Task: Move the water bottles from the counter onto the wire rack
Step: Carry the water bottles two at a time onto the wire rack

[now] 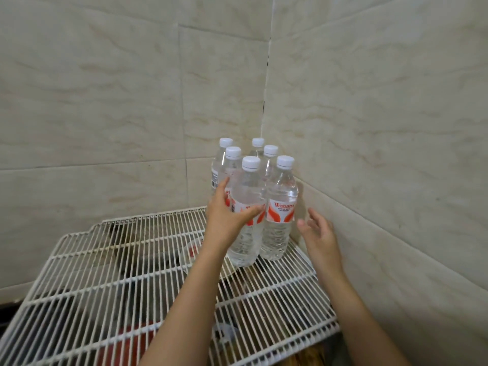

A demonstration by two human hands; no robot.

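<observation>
6 water bottles (280, 207) stand upright on the wire rack (111, 276), packed in 2 rows of 3 in its far right corner, where the tiled walls (369, 128) meet. All have white caps and clear bodies; the front ones show a white and orange label. The front left bottle (247, 215) and the front right bottle (281, 210) stand side by side, touching or nearly so.

The left hand (228, 215) is wrapped around the front left bottle at label height, thumb across the near face of the label, fingers round its far left side, so its grip is clamped on that bottle. The bottle's base sits on the rack wires. The right hand (318, 233) hovers just beside the front right bottle (on its right, close to the side wall), fingers spread apart, its grip wide and holding nothing; whether a fingertip touches the bottle I cannot tell.

The rack is white, with thin parallel wires. Below it, dim shapes show through the gaps, one of them red (132, 342), too blurred to identify.
</observation>
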